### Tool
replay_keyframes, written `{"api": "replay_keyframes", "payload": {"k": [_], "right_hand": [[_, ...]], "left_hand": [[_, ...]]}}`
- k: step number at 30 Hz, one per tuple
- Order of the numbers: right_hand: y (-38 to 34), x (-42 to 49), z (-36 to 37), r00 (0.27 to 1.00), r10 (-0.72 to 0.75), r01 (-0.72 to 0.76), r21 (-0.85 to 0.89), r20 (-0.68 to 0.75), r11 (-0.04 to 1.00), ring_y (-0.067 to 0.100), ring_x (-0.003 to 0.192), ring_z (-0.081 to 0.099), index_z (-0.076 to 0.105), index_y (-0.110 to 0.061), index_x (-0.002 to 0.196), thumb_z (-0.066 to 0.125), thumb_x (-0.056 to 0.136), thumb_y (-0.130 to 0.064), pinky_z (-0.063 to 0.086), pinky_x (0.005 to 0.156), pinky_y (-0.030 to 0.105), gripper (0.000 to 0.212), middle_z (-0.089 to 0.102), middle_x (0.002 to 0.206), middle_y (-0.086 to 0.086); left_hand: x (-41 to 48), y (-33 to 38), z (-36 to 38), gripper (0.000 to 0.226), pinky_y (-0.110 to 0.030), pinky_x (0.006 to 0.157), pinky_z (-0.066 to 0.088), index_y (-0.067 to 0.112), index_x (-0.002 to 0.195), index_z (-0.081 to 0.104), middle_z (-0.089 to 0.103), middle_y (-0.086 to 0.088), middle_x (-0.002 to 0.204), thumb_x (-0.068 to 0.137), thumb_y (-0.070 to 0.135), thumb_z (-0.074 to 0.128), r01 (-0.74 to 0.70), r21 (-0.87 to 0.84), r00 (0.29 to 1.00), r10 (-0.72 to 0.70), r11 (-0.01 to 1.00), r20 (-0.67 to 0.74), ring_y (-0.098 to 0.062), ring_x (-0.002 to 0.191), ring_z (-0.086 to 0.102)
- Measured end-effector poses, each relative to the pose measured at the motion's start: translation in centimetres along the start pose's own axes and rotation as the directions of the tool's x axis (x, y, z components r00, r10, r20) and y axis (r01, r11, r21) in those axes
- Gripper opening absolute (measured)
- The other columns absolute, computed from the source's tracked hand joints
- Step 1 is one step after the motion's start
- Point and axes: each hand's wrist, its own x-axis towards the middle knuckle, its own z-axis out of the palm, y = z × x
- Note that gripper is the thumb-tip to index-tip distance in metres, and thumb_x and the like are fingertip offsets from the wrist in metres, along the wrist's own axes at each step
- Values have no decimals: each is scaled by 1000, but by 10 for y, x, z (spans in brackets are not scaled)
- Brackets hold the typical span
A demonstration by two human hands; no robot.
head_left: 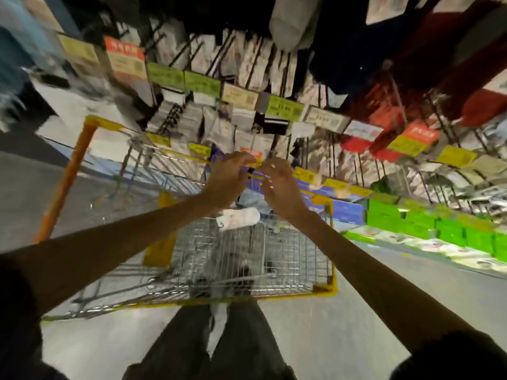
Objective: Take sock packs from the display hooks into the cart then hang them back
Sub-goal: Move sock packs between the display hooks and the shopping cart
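Both my arms reach forward over the wire shopping cart (330, 242) to the display hooks (274, 149). My left hand (229, 178) has its fingers curled and pinches the top of a sock pack (256, 182) by a yellow-tagged hook tip. My right hand (279, 186) is curled close beside it on the same pack. Only a bluish strip of that pack shows between the hands; the rest is hidden and blurred. One white sock pack (238, 219) lies in the cart below my hands.
Rows of hanging sock packs with green, yellow and red price tags (285, 108) fill the wall ahead. Green boxes (411, 223) line the low shelf at right. The cart's orange handle bar (65, 182) stands at left. My legs are behind the cart on grey floor.
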Motion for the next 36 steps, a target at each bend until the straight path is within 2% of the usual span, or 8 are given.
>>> {"api": "replay_keyframes", "payload": {"k": [4,9,15,17,25,29,33,36], "right_hand": [[19,-27,49,988,154,-154,123,9,980,24,112,39,63,4,107,50,80,5,29,98,16,30,54,113,25],[50,-62,133,965,219,-239,146,145,960,44,110,51,63,3,109,51,81,-6,31,90,28,32,58,113,26],[104,-104,225,884,327,-374,85,335,923,32,123,43,60,-2,119,58,80,-1,28,100,27,40,54,125,18],[123,-120,253,870,330,-369,40,367,928,33,126,43,59,-3,124,63,78,-2,24,100,23,46,54,129,18],[200,-156,354,759,325,-257,-200,564,946,35,135,29,34,-16,146,68,82,-20,39,107,45,73,32,145,20],[229,-133,390,781,298,-159,-286,550,945,39,140,25,30,-13,147,69,83,-13,35,113,47,75,26,150,26],[238,-112,409,825,269,-131,-295,497,946,38,142,26,36,-15,147,69,82,-4,36,112,49,73,28,152,23],[243,-104,414,869,176,-45,-282,462,958,43,136,36,43,-10,143,77,74,-7,45,103,53,77,36,147,26]], "left_hand": [[-23,-39,38,40,-17,86,39,-2,108,69,71,-21,108,75,-13,50,130,7,991,-130,992,17,-34,98,67],[-71,-110,109,40,-19,102,36,3,117,66,67,-16,119,82,-4,49,307,29,946,-309,951,98,-29,112,61],[-107,-190,182,45,-35,100,49,5,124,61,65,-12,126,83,-9,48,404,75,894,-411,912,177,-25,117,60],[-108,-214,206,45,-25,98,46,3,125,60,65,-12,125,83,-9,49,486,82,852,-493,870,177,-23,116,60],[-111,-294,279,58,-42,102,45,9,139,46,53,-13,138,83,-5,49,716,145,639,-724,683,260,-31,127,48],[-105,-328,292,56,-43,88,53,9,134,47,57,-16,131,81,-8,44,796,95,561,-787,598,256,-35,115,56],[-97,-343,293,53,-15,35,35,8,130,46,62,-11,115,81,-14,43,872,-90,488,-846,480,214,-13,61,51],[-91,-345,289,59,-13,34,33,9,132,44,58,-6,113,79,-17,44,885,-197,459,-865,423,204,-10,59,48]]}}
